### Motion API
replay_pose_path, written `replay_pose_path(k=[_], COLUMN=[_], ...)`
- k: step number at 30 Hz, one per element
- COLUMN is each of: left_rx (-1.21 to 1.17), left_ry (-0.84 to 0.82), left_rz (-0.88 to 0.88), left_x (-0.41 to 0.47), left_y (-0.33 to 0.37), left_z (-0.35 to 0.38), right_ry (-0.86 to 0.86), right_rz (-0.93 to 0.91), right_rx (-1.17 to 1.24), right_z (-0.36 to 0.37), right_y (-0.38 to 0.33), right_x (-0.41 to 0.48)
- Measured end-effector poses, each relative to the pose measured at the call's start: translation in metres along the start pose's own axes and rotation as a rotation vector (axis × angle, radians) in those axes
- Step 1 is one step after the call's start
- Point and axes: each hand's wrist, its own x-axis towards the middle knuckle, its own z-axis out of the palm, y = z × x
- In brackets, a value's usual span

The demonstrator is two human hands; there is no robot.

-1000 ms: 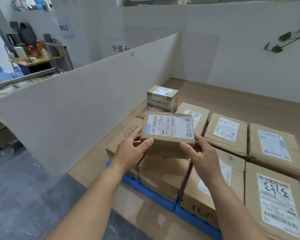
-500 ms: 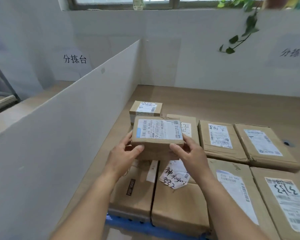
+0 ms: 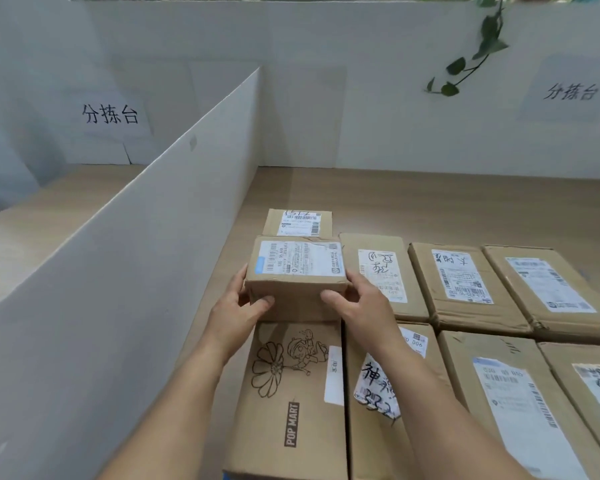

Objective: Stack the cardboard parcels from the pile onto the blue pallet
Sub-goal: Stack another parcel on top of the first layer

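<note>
Left hand [image 3: 238,310] and right hand [image 3: 361,306] clasp a small parcel [image 3: 297,285] by its ends, thumbs on the near face, over the far end of the printed box [image 3: 291,393] and just in front of another small parcel [image 3: 297,221]. It is best lowered flat, with edges square to the box beneath and snug against its neighbours. The parcel is matte brown card, slightly creased and block-shaped, with a smooth white label on top.

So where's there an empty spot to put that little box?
Bare wood stretches from the far row of boxes to the back wall. A thin strip runs between the white divider and the flower-print box. Elsewhere the boxes sit edge to edge.
</note>
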Motion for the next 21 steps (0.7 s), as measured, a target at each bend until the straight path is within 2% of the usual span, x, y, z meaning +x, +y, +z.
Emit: replay_pose_path(k=[7, 21], left_rx=[-0.002, 0.114], left_ry=[-0.086, -0.003], left_rz=[-0.008, 0.020], left_x=[0.007, 0.013], left_y=[-0.007, -0.013], left_z=[-0.002, 0.008], right_ry=[-0.068, -0.025], right_rz=[0.023, -0.026], right_rx=[-0.134, -0.275], right_z=[0.001, 0.005], right_y=[0.013, 0.016], right_x=[0.006, 0.006])
